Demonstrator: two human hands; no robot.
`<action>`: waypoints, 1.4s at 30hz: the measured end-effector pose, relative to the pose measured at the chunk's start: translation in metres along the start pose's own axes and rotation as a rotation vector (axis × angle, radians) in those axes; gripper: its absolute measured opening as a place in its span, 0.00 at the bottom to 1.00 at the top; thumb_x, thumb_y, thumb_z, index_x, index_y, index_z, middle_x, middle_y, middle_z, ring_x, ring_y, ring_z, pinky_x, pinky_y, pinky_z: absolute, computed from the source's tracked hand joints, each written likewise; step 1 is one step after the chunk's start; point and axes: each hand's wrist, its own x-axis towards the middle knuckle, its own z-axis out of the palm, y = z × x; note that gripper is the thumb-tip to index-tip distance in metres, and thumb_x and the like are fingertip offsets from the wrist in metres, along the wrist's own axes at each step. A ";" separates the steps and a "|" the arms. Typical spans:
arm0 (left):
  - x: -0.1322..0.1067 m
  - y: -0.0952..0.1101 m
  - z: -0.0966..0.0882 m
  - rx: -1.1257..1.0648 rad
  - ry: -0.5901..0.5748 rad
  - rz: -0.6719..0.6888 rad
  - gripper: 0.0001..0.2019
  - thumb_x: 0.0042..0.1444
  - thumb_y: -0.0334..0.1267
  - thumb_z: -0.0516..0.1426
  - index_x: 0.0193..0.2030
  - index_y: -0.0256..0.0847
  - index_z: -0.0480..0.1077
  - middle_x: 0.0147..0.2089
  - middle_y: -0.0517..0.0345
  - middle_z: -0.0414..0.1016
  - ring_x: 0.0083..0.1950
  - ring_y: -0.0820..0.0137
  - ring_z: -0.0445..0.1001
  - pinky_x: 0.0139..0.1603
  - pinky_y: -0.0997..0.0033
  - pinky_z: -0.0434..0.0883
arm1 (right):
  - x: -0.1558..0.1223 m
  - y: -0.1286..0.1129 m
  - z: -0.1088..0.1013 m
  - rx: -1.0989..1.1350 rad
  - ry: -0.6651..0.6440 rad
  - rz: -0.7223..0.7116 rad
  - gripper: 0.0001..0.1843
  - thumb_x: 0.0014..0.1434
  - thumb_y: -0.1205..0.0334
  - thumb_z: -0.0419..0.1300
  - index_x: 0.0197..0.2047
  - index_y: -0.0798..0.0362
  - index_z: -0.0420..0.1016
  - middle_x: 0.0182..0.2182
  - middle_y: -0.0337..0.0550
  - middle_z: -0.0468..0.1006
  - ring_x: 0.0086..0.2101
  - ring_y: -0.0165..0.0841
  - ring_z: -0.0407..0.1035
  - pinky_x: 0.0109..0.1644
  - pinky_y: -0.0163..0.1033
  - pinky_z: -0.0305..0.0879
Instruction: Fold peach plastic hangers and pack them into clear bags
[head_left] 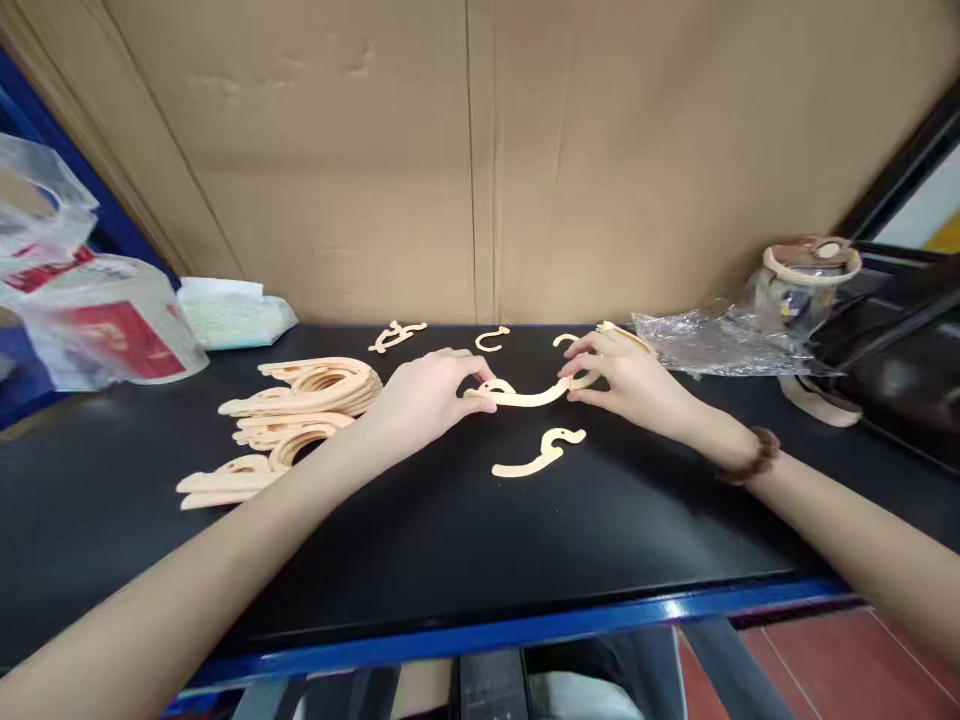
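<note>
My left hand (431, 395) and my right hand (626, 380) both pinch one thin cream-coloured curved piece (525, 397) just above the black tabletop (450, 540), the left at its left end, the right at its right end. A second curved piece (536, 455) lies flat on the table just in front of them. To the left sits a pile of the same curved pieces (300, 405), close to my left forearm.
Small hook-shaped offcuts (491, 340) lie near the cardboard back wall (480, 160). Crumpled clear plastic (705, 340) and a jar (806, 280) are at the right. Plastic bags (97, 320) and a tissue pack (232, 310) are at the left. A blue edge (525, 625) bounds the table's front.
</note>
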 end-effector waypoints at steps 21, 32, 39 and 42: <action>0.001 -0.013 -0.003 0.376 0.091 0.357 0.13 0.65 0.28 0.45 0.49 0.38 0.67 0.45 0.52 0.72 0.46 0.63 0.69 0.44 0.65 0.66 | -0.003 -0.017 0.005 0.062 -0.094 -0.098 0.10 0.60 0.56 0.61 0.41 0.52 0.73 0.33 0.39 0.77 0.34 0.35 0.69 0.40 0.41 0.59; 0.002 -0.006 0.005 -0.313 0.425 0.165 0.22 0.60 0.31 0.55 0.61 0.49 0.60 0.58 0.54 0.64 0.55 0.64 0.69 0.51 0.63 0.70 | -0.006 -0.022 0.001 0.092 0.054 -0.168 0.13 0.63 0.55 0.57 0.44 0.56 0.73 0.29 0.42 0.73 0.31 0.34 0.65 0.35 0.38 0.59; 0.002 0.014 0.012 -1.333 0.145 -0.181 0.15 0.62 0.41 0.55 0.52 0.38 0.68 0.55 0.46 0.71 0.53 0.61 0.73 0.53 0.57 0.72 | -0.006 -0.034 -0.001 0.126 0.099 -0.187 0.13 0.62 0.54 0.57 0.42 0.56 0.72 0.29 0.42 0.72 0.31 0.34 0.64 0.36 0.38 0.59; -0.002 0.025 0.020 -1.340 -0.015 -0.179 0.18 0.64 0.48 0.50 0.49 0.36 0.71 0.52 0.45 0.75 0.52 0.60 0.74 0.51 0.59 0.73 | -0.007 -0.040 -0.001 0.154 0.108 -0.197 0.12 0.63 0.54 0.56 0.41 0.56 0.71 0.29 0.43 0.73 0.30 0.34 0.63 0.36 0.38 0.58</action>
